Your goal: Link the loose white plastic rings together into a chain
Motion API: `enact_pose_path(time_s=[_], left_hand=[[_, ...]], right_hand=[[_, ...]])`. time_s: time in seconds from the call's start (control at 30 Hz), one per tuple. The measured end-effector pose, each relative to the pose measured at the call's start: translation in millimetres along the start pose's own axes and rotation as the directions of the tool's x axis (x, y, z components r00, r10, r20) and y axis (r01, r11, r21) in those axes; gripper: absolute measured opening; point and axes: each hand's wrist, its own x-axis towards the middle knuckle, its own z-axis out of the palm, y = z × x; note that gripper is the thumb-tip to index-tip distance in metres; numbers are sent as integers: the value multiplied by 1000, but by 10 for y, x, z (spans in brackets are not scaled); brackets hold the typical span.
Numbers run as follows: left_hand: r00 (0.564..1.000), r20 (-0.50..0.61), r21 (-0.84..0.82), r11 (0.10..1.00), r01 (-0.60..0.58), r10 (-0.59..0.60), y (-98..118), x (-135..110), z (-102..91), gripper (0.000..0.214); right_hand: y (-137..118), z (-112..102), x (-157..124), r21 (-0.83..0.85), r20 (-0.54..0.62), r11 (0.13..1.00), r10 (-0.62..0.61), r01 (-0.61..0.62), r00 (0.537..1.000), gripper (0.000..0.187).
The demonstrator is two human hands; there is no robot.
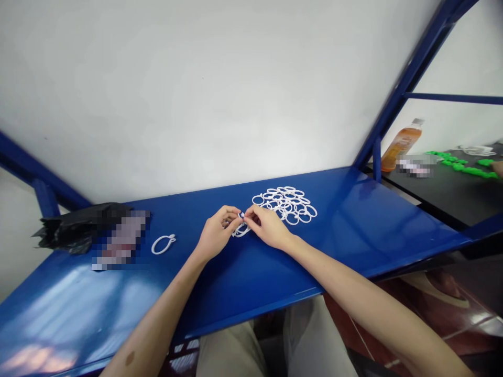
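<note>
Both my hands meet over the middle of the blue table (251, 277). My left hand (216, 230) pinches a white plastic ring (242, 229) from the left. On the other side, the thumb and fingertips of my right hand (268, 225) close on the same ring near its top, where a small white part shows between the fingertips. My fingers hide much of the ring. Just beyond my right hand lies a loose spread of several white rings (293, 201), each with a small knob. One separate white ring (162, 244) rests to the left of my left hand.
A crumpled black plastic bag (74, 225) and a blurred-out item (123, 238) lie at the left. Blue metal posts (404, 78) frame the table against a pale wall. At right, a black table (451, 193) bears an orange drink bottle (403, 144) and green pieces (459, 165); another person's hand (498, 167) shows there.
</note>
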Motion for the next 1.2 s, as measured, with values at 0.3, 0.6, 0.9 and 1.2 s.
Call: enact_pose_path(time_s=[0.3, 0.6, 0.9, 1.2], left_hand=[[992, -101, -159, 985, 59, -76, 99, -5, -17, 40], [994, -109, -170, 985, -5, -14, 27, -36, 32, 34], [995, -89, 66, 997, -40, 45, 33, -45, 5, 25], [969, 175, 543, 804, -241, 172, 62, -43, 43, 25]], right_hand=[[-52, 2, 5, 80, -85, 994, -70, 77, 994, 12], [-26, 18, -23, 83, -115, 987, -129, 139, 985, 10], [-25, 9, -24, -1, -46, 991, -132, 132, 990, 12], [-1, -32, 24, -24, -67, 994, -106, 105, 992, 8]])
